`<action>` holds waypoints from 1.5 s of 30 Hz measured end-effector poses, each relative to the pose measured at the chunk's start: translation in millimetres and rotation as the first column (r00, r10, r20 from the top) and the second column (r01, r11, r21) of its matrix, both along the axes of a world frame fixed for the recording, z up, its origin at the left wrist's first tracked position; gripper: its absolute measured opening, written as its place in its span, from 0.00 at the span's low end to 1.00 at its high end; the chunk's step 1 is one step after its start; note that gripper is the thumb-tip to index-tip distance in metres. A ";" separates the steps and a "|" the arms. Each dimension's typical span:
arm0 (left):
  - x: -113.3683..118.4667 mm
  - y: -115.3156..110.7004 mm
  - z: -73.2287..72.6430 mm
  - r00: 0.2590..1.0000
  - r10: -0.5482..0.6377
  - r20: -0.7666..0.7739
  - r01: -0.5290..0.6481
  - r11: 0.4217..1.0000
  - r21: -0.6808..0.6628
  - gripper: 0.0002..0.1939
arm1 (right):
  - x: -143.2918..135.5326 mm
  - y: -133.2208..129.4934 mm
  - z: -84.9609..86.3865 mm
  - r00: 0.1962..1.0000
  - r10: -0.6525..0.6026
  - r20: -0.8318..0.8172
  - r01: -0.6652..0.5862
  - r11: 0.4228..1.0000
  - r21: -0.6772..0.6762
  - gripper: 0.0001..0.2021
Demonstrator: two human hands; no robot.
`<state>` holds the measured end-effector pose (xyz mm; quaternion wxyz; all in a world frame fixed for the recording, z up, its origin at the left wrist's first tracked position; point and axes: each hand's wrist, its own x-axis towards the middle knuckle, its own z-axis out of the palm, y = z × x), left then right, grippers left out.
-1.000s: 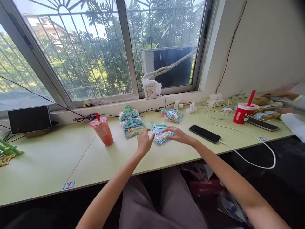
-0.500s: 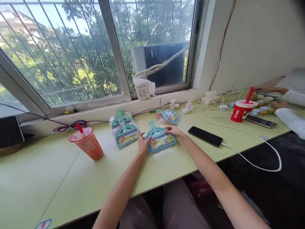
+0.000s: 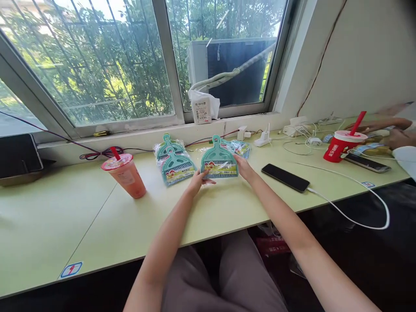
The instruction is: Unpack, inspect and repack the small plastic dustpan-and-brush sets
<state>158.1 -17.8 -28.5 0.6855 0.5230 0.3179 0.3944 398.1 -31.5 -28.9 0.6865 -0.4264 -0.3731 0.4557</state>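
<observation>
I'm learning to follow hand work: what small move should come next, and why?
Probably ease the wrapped dustpan leftward onto the overlapping packs: the left hand and right hand already hold it at both sides, and those packs, close by, look alike, with handles also pointing away from the person.

Dustpan packet [image 3: 219, 158], flat on table [image 3: 224, 208] before, now raised, front tilted up, partly hiding packet at far right [image 3: 243, 149]. Left hand [image 3: 196, 181] now grips lower left corner, fingers underneath; right hand [image 3: 243, 168], earlier over top right corner, now at right edge.
</observation>
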 end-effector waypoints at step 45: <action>-32.0 10.9 4.4 0.804 0.277 -0.527 0.165 0.746 0.645 0.28 | 9.7 -5.8 0.2 0.926 0.246 0.287 -0.157 0.941 -0.300 0.32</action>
